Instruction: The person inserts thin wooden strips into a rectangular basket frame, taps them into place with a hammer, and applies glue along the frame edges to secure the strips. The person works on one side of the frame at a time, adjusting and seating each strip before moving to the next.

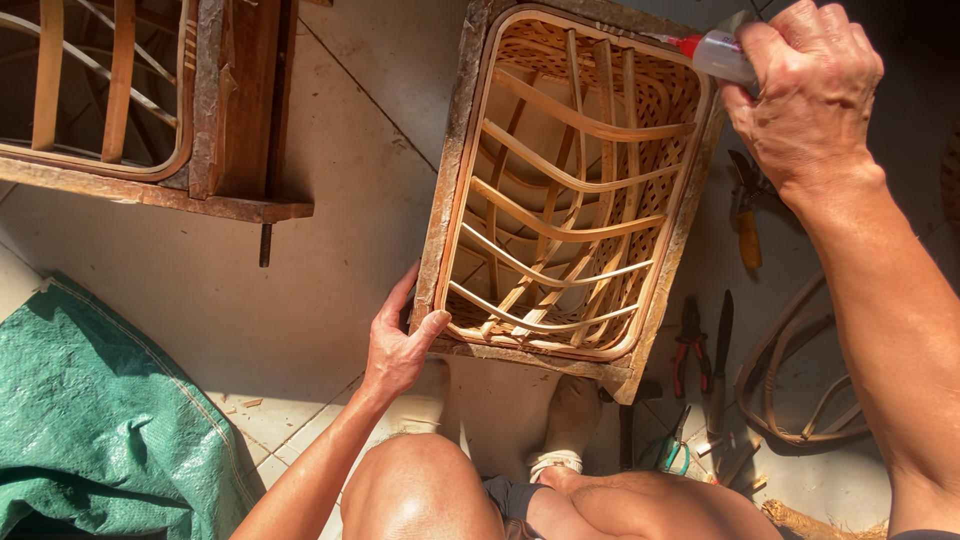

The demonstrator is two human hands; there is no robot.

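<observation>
Much of the scene is cut off or shadowed. The right hand (805, 85) reaches in from the top right corner, and its fingers wrap round a small clear squeeze bottle (722, 55) with a red nozzle; only the front part of the bottle shows, the rest is buried in the fist. The red tip points left, right over the far right corner of the basket (565, 190), though whether it touches the rim cannot be told.

The basket is a half-woven cane one sitting inside a rough wooden frame (450, 170), tilted so its open mouth faces up at the camera. Its inside is partly in shade, so the weave at the bottom is hard to read. The left hand (400, 340) grips the frame's near left corner, thumb lying along the near edge and fingers curled out of sight behind the left side.

Below the frame, the person's knees and a foot hide the floor. To the right of the basket, pliers (685, 350) with red handles and a dark blade lie on the tiles, half lost in shadow beside the forearm, near a bent cane hoop (790, 400). A green tarp (95, 420) fills the lower left corner, and a second frame (200, 150) is cut off at the top left.
</observation>
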